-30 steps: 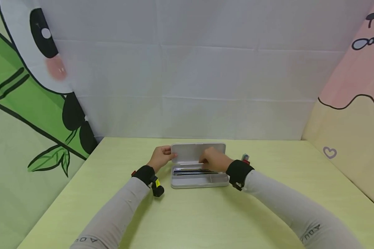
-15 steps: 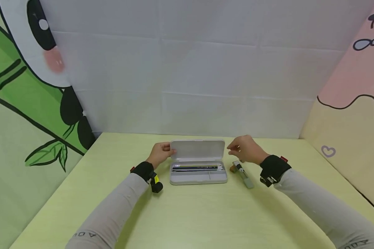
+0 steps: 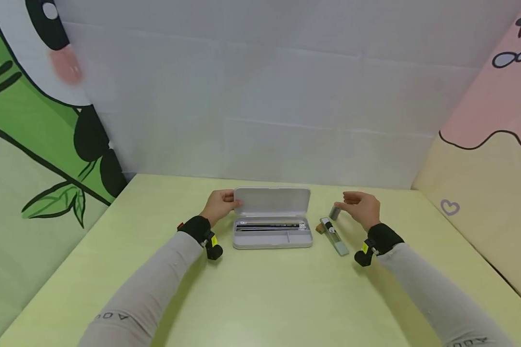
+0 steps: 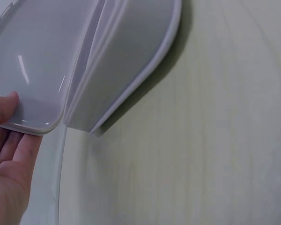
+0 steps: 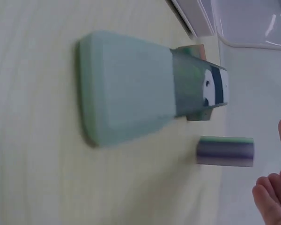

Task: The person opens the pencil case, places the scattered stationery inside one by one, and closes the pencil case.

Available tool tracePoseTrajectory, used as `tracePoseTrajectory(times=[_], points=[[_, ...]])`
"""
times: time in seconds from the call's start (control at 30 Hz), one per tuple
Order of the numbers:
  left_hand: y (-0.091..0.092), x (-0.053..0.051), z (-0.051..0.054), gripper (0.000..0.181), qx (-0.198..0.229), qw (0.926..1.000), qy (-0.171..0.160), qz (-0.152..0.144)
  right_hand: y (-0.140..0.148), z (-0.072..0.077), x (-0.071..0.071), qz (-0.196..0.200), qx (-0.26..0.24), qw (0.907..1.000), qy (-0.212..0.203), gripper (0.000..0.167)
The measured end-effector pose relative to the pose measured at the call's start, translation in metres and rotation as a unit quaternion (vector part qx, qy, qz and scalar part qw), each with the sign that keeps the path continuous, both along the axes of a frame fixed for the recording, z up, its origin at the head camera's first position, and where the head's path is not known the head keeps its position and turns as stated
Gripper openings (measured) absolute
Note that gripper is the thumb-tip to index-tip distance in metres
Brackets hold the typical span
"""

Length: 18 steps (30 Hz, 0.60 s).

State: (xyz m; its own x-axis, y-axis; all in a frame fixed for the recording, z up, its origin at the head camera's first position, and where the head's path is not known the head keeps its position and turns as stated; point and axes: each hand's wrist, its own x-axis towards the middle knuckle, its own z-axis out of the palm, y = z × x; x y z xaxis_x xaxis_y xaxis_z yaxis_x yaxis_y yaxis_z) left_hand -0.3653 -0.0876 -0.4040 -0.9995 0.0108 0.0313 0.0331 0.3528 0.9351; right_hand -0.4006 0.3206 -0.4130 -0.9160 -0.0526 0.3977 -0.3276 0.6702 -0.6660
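Note:
An open white pencil case [image 3: 272, 237] stands on the table, with several pencils [image 3: 269, 226] in its long compartment. My left hand [image 3: 219, 206] grips the left edge of its raised lid [image 3: 272, 201], thumb on the inside face and fingers behind, as the left wrist view shows. Right of the case, my right hand [image 3: 361, 208] is beside a small grey striped cylinder [image 5: 225, 151]. In the right wrist view a gap shows between the cylinder and the fingers, with thumb and fingers apart. Nearer lies a pale green tapered item [image 5: 131, 86] with a panda print.
A small brownish block [image 3: 320, 228] lies against the panda-printed item, partly hidden by it. The yellowish table [image 3: 260, 299] meets a white backdrop [image 3: 260, 149] behind the case. Cartoon-printed panels flank both sides.
My right hand has left the pencil case and moved right, past the panda-printed item, to the grey cylinder. My left hand keeps its grip on the lid. The head view has tilted slightly.

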Motion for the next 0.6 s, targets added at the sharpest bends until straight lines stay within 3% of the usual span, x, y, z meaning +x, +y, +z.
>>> tracePoseTrajectory(times=[0.1, 0.23, 0.6], points=[[0.001, -0.001, 0.001, 0.041, -0.002, 1.0, 0.0, 0.0, -0.012, 0.012, 0.021, -0.027, -0.057, 0.9943, -0.086, 0.051], [-0.001, 0.0, -0.001, 0.041, 0.004, 1.0, -0.007, 0.004, -0.02, 0.012, 0.026, -0.037, -0.083, 0.9847, -0.149, 0.048], [0.002, -0.003, 0.001, 0.041, -0.001, 0.9999, -0.007, 0.009, -0.02, 0.002, 0.017, -0.06, -0.083, 0.9859, -0.132, 0.04]])
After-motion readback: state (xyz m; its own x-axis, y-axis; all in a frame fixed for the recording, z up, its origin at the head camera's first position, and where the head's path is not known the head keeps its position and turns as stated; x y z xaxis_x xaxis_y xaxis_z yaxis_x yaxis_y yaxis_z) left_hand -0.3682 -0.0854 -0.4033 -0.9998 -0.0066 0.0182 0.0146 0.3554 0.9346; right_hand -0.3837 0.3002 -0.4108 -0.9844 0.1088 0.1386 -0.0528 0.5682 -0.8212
